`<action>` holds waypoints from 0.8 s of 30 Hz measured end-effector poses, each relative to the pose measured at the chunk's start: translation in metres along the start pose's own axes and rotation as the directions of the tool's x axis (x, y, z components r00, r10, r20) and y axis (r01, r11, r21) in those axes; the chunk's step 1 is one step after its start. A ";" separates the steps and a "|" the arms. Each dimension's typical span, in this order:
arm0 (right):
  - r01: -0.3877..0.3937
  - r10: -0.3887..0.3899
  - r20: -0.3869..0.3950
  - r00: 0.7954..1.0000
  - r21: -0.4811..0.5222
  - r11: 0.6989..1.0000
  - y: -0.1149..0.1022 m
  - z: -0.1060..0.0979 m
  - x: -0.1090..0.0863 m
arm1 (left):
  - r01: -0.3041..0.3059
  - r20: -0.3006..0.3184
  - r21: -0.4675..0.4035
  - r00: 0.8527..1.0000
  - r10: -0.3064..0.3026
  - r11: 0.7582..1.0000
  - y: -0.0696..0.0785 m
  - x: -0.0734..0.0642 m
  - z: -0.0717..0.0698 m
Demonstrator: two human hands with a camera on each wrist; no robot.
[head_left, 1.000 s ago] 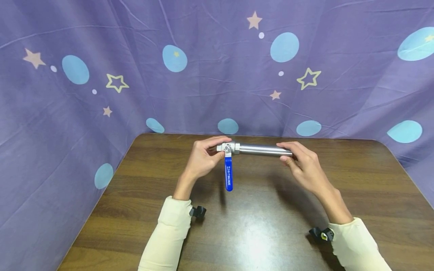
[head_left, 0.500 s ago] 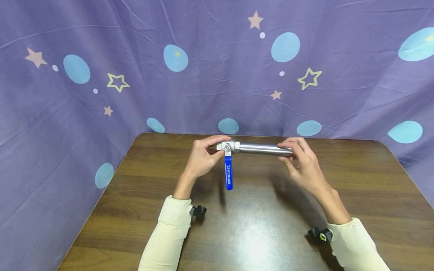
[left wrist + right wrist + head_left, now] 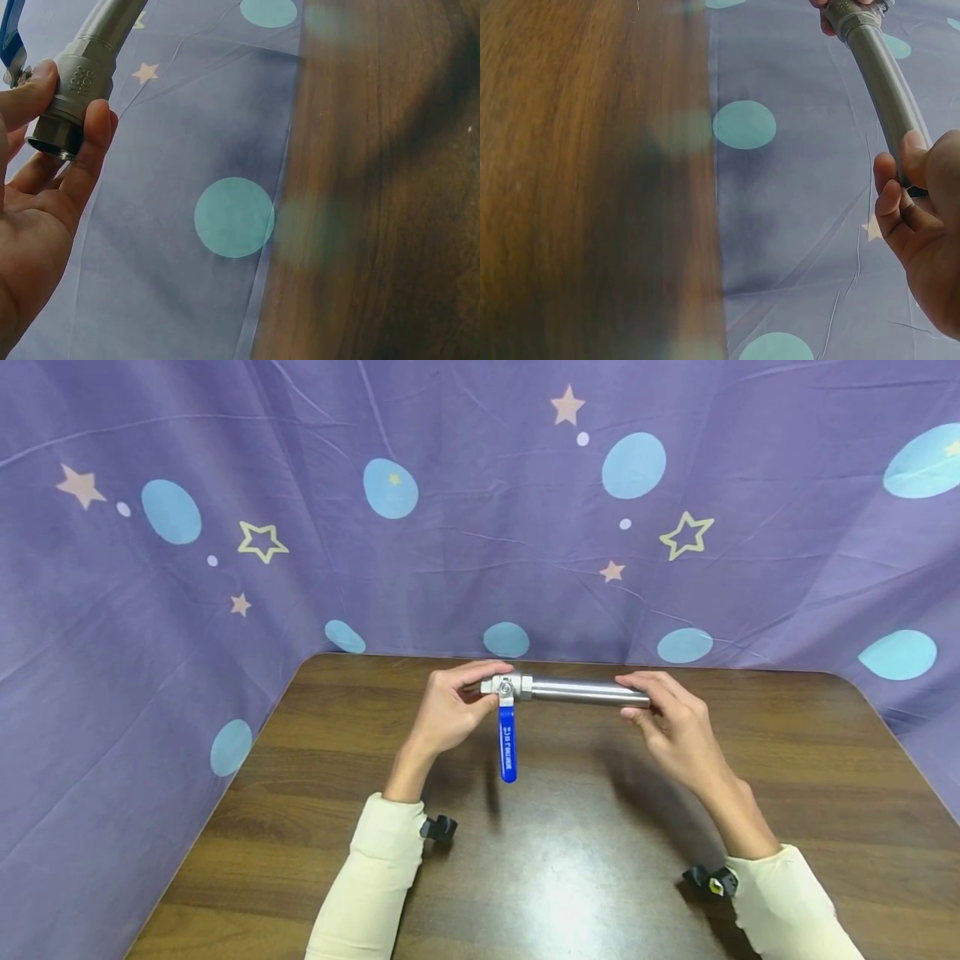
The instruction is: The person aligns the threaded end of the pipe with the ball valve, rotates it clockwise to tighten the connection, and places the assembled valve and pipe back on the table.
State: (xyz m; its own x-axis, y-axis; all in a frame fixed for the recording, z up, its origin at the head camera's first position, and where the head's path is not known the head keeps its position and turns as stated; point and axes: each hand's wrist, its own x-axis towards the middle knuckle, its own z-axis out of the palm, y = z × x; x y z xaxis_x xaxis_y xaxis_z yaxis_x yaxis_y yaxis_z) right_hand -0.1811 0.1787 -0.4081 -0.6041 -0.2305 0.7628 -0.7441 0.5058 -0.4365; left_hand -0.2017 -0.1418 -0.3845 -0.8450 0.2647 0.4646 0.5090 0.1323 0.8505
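A silver ball valve with a blue lever handle is joined to a straight steel pipe. Both are held level above the table, and the lever points toward the person. My left hand pinches the valve body between thumb and fingers. In the left wrist view, the valve's open threaded end faces the palm. At the pipe's free end, my right hand grips with the thumb below and fingers over the top. The right wrist view shows the pipe running from that hand up to the valve.
The brown wooden table lies beneath both hands and carries their shadows. A purple curtain with stars and blue ovals hangs behind its far edge. Black camera mounts sit at both wrists.
The right fingers shift slightly on the pipe's end, lifting and then settling back. Valve, lever and left hand stay nearly where they were.
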 end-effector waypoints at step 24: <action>-0.109 0.114 0.148 0.982 -0.039 0.993 0.001 -0.001 -0.005 | 0.079 0.039 0.083 0.996 -0.083 0.993 -0.005 -0.004 -0.006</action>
State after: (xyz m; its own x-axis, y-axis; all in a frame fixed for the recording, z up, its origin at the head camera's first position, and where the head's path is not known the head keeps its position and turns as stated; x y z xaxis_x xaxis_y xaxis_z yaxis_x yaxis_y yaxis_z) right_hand -0.1785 0.1815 -0.4123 -0.7202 -0.2920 0.6294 -0.6623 0.5596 -0.4982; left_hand -0.2016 -0.1491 -0.3890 -0.8773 0.2898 0.3827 0.4522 0.2314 0.8614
